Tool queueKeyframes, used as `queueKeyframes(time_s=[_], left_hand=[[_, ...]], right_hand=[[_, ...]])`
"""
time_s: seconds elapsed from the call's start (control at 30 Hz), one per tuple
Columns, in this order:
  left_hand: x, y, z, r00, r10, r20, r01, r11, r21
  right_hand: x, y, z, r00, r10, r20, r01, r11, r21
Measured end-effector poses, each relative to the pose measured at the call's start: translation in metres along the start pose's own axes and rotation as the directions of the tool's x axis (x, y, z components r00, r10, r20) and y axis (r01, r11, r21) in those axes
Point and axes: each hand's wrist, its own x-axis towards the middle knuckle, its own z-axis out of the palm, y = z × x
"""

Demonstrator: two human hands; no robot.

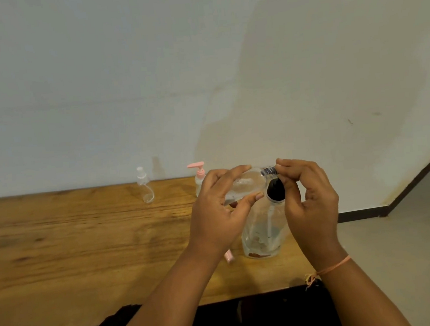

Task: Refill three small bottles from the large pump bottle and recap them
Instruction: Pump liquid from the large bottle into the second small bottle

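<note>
My left hand [220,209] grips a small clear bottle [247,183], held on its side above the table. My right hand [308,199] pinches the dark ribbed cap [269,171] at that bottle's neck. Under my hands stands the large clear pump bottle [263,234] with a black pump head [275,190]; a little liquid sits in its bottom. At the back of the table stands a small clear spray bottle [145,187] with a white top. A small bottle with a pink pump [198,173] stands behind my left hand, its lower part hidden.
The wooden table [85,239] runs along a pale wall. Its right end lies just past the large bottle, with bare floor [402,237] beyond. A small pink piece [229,256] lies on the table below my left wrist.
</note>
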Motion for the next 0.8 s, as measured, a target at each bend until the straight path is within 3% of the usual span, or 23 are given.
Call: queueKeyframes(time_s=[0.3, 0.53, 0.8], left_hand=[[0.000, -0.006, 0.003, 0.998, -0.053, 0.026, 0.053, 0.998, 0.016], [-0.001, -0.002, 0.003, 1.000, 0.019, -0.018, -0.019, 1.000, 0.009], [-0.001, -0.007, 0.004, 0.999, -0.045, 0.027, 0.045, 0.999, 0.008]], right_hand=[[-0.003, 0.011, 0.003, 1.000, 0.012, 0.025, -0.013, 0.999, 0.042], [0.000, 0.003, -0.001, 1.000, -0.019, -0.009, 0.020, 1.000, 0.009], [-0.005, 0.011, 0.003, 1.000, -0.004, 0.015, 0.004, 1.000, -0.003]])
